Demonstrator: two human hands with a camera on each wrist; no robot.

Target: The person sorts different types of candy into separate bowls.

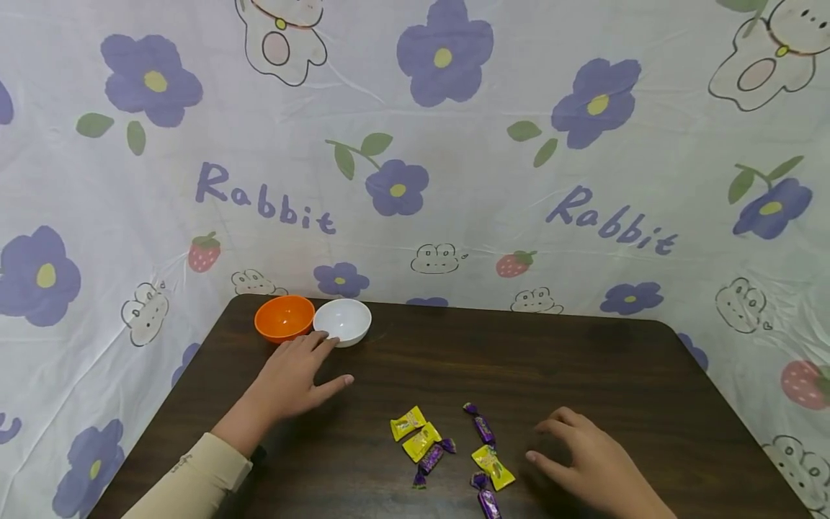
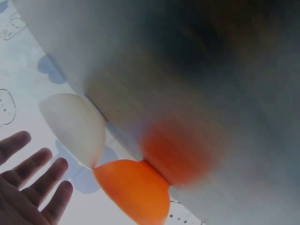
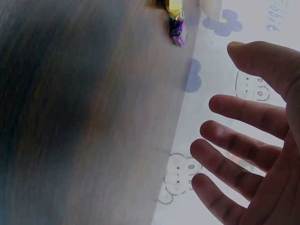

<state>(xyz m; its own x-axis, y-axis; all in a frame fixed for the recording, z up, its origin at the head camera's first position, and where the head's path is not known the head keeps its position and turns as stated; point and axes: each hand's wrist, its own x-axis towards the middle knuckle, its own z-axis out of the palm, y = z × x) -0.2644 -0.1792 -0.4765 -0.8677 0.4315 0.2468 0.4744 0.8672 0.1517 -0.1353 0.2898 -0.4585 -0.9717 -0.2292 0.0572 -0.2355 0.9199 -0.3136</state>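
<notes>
My left hand [image 1: 292, 378] reaches toward two bowls at the far left of the table, fingers spread and holding nothing. In the head view its fingertips overlap the near rim of the white bowl [image 1: 344, 321]. Left of that bowl, side by side with it, is the orange bowl [image 1: 284, 318]. Over the right part of the table my right hand [image 1: 586, 458] hovers with fingers loosely bent and nothing in them. Nearest to it lies a yellow-wrapped candy [image 1: 493, 467], between a purple candy [image 1: 480, 424] behind and another purple candy [image 1: 488, 501] in front.
Left of those lie two more yellow candies [image 1: 408, 423] and a purple candy [image 1: 431, 460]. Everything stands on a dark wooden table [image 1: 519, 360]. A white cloth [image 1: 467, 216] printed with flowers and rabbits hangs behind the table and along its sides.
</notes>
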